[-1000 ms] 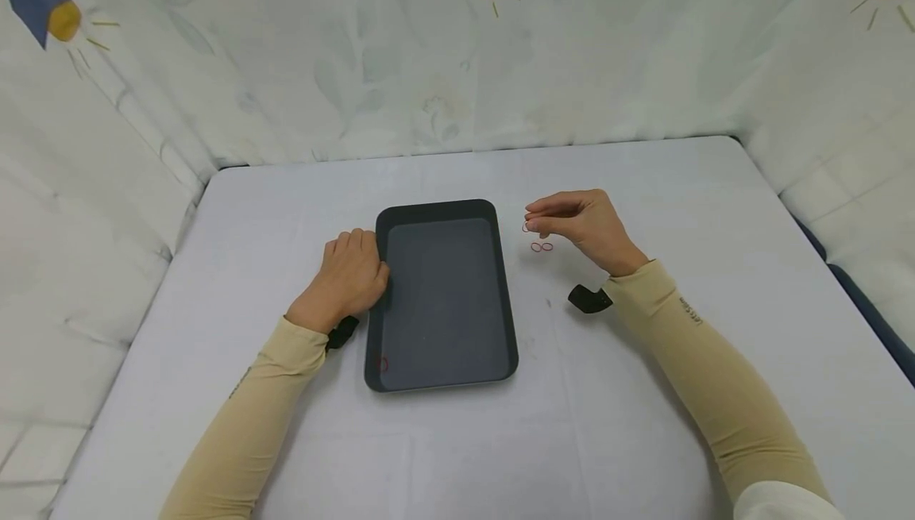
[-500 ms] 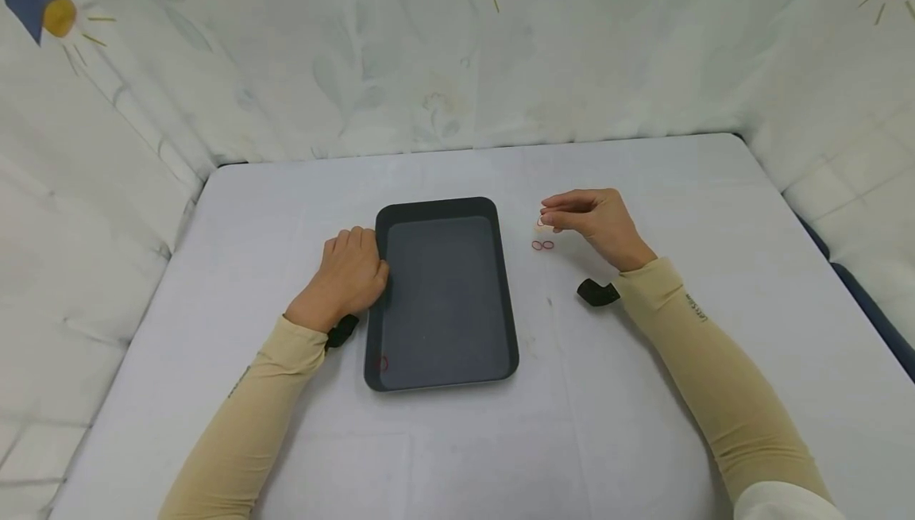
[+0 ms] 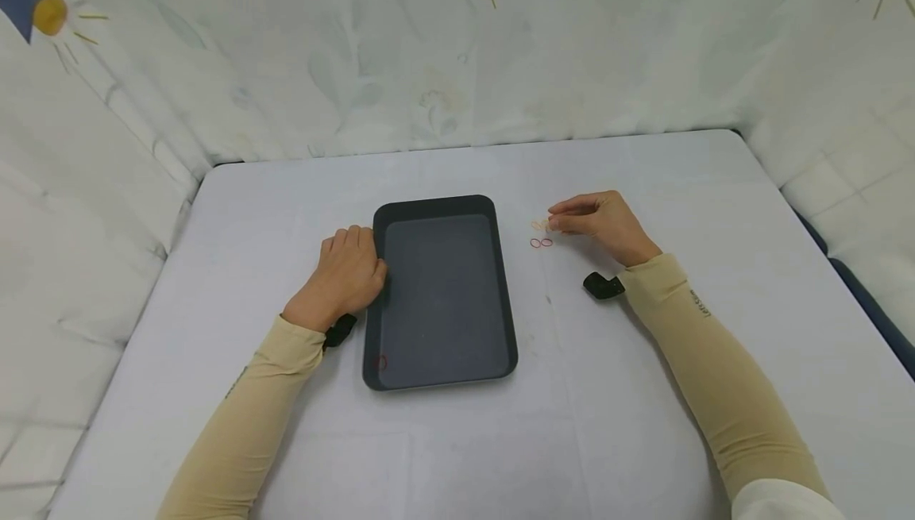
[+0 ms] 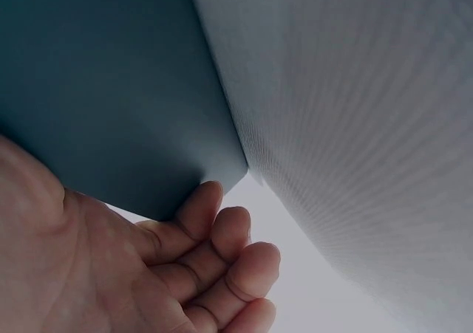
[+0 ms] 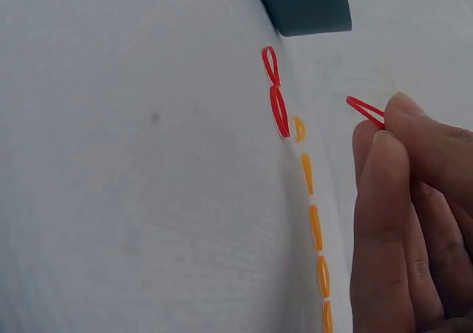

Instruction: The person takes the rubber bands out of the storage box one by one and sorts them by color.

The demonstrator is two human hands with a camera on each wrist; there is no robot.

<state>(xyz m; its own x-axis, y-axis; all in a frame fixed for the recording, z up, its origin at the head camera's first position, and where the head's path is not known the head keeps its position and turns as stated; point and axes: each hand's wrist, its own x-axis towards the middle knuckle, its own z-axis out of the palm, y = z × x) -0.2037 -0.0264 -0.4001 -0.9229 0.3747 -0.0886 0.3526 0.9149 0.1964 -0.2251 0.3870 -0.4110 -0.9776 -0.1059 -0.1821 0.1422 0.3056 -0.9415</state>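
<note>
A dark grey rectangular tray (image 3: 443, 298) lies on the white-covered table. My left hand (image 3: 346, 270) grips its left side, thumb over the rim and fingers against the outer wall. Between thumb and fingertips, my right hand (image 3: 600, 222) pinches a red rubber band (image 5: 363, 110), raised to the right of the tray. Beneath that hand, two more red rubber bands (image 5: 278, 111) lie end to end on the cloth. Several yellow-orange rubber bands (image 5: 315, 228) form a line beside them, partly covered by the right hand in the head view.
One red rubber band (image 3: 382, 362) rests inside the tray at its near left corner. Black wrist cameras (image 3: 604, 286) stick out below both sleeves. Pale printed curtains (image 3: 400, 52) hang close around the table's back and sides.
My right hand has moved to the right, away from the tray, with the red rubber band still pinched. Some yellow-orange bands now show by its fingertips. My left hand keeps its place on the tray.
</note>
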